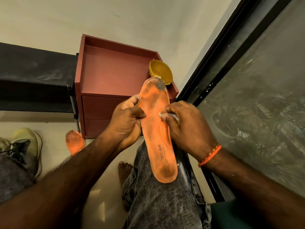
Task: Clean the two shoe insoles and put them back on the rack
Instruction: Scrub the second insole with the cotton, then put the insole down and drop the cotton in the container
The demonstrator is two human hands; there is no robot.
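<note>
An orange insole (156, 129) with a dark stain at its toe and the word WEAR near its heel lies along my right thigh, toe pointing away. My left hand (127, 123) grips its left edge near the middle, thumb on top. My right hand (184, 126) pinches a small white wipe (171, 116) and presses it on the insole's right side. A second orange insole (75, 143), also dirty at the toe, lies on the floor at the left, partly hidden by my left forearm.
A red cabinet (113, 71) with a rimmed top stands ahead, a yellow bowl (160, 72) on its right corner. A black rack (33, 76) sits to the left. Pale shoes (28, 142) lie on the floor. A dark window frame (219, 52) runs along the right.
</note>
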